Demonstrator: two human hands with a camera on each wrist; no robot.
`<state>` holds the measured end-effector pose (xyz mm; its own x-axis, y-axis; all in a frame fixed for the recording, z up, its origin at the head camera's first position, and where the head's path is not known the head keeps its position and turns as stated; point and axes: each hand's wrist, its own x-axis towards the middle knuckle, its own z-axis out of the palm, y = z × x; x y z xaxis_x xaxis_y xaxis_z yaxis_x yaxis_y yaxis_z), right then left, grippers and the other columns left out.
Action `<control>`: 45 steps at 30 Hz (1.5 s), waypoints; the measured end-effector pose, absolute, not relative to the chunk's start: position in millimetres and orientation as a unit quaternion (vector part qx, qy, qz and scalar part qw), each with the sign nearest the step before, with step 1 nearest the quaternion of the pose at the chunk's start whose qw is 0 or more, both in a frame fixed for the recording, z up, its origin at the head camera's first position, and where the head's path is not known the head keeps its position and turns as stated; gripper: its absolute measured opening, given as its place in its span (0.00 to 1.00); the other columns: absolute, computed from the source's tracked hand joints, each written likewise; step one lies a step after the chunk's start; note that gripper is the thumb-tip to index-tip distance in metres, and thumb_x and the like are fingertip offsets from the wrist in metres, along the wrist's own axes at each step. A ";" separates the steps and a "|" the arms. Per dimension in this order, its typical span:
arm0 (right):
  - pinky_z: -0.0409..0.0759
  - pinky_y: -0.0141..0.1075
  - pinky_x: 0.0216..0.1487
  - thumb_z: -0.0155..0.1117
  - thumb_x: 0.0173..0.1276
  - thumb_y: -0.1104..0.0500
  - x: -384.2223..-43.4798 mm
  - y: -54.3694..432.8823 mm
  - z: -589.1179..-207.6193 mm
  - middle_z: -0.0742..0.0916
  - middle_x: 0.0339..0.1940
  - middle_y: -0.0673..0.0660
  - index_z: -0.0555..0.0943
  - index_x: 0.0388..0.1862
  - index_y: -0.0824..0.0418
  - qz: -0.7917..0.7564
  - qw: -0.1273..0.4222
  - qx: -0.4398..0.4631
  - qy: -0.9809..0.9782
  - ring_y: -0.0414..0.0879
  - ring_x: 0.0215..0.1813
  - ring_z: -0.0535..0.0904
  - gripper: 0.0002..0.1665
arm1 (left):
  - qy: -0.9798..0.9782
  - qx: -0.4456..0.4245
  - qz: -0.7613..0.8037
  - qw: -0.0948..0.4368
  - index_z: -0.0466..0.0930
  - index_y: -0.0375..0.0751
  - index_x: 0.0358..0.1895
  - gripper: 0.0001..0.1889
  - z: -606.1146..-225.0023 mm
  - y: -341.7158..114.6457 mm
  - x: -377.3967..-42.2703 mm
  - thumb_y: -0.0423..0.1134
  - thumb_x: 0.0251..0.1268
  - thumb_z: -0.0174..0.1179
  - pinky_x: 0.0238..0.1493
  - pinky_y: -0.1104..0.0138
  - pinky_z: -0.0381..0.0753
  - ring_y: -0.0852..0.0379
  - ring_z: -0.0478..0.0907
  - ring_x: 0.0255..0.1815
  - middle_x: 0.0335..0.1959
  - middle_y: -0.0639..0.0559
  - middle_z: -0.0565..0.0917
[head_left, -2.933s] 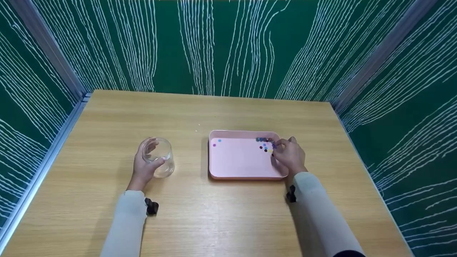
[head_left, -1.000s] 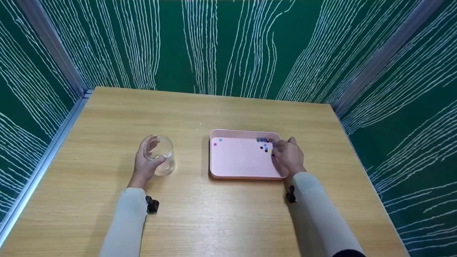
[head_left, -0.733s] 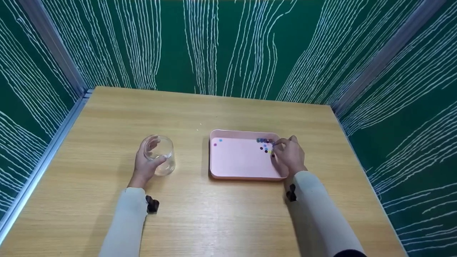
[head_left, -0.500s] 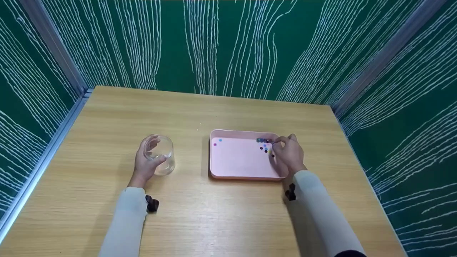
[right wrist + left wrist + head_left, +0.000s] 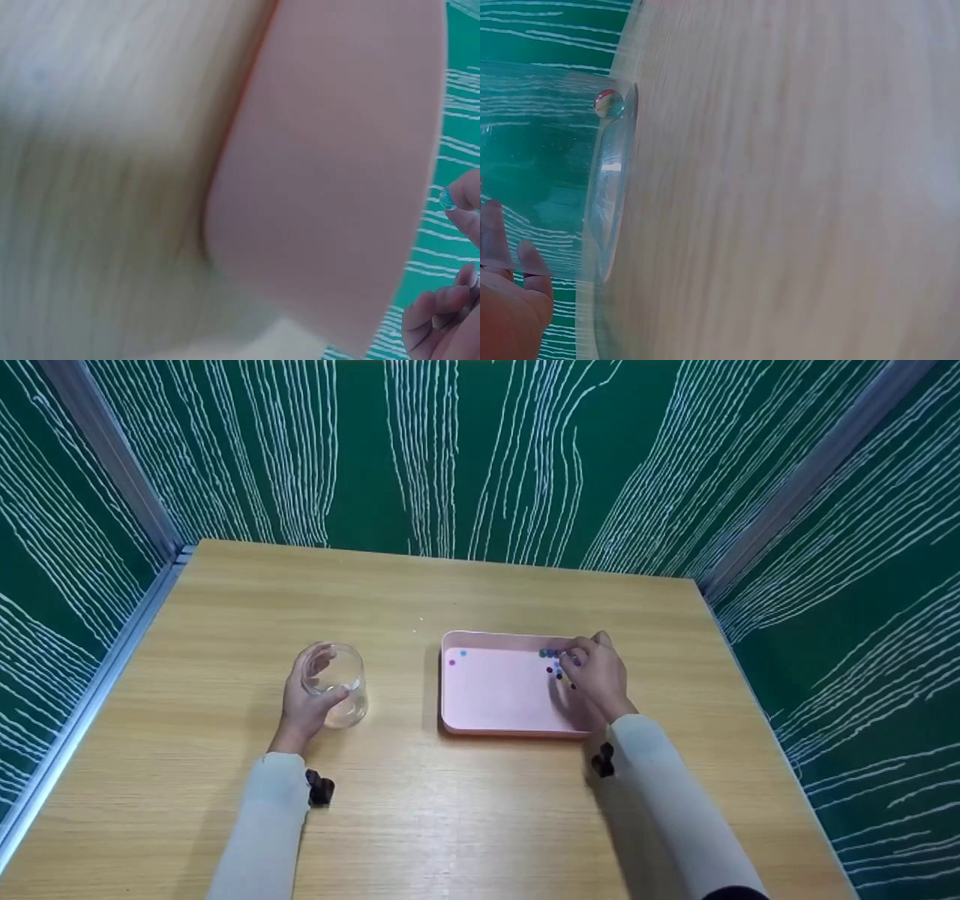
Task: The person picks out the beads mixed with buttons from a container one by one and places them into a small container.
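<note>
My left hand (image 5: 304,709) holds a clear glass jar (image 5: 351,706) on the table, fingers and thumb around its side. In the left wrist view, one glass marble (image 5: 608,103) lies at the bottom of the jar. My right hand (image 5: 600,676) is over the right part of a pink tray (image 5: 495,697). Its thumb and index finger pinch a glass marble with teal in it (image 5: 447,199), seen in the right wrist view. Several marbles (image 5: 550,653) line the tray's back right side, with small coloured spots in front of them. The hand hides some of them.
Two small coloured dots (image 5: 457,658) lie in the tray's back left corner. Tiny white specks (image 5: 418,624) are on the wooden table (image 5: 405,810) behind the tray. Green walls with white lines (image 5: 360,457) enclose the back and sides.
My right hand has lifted a little and shifted left over the tray, away from its right rim. The left hand and the jar stay in place.
</note>
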<state>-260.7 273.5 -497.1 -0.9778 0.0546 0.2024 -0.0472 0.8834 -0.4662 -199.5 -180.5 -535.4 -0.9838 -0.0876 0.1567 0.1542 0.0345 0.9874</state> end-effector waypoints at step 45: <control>0.68 0.36 0.35 0.67 0.62 0.52 -250.8 158.0 -477.9 0.79 0.37 0.57 0.86 0.39 0.50 0.345 0.115 0.136 -0.921 0.48 0.34 0.72 0.08 | -0.707 -0.027 -0.703 0.074 0.60 0.34 0.68 0.39 -508.0 -173.0 -185.9 0.31 0.49 0.63 0.70 0.41 0.48 0.37 0.58 0.70 0.66 0.32 0.67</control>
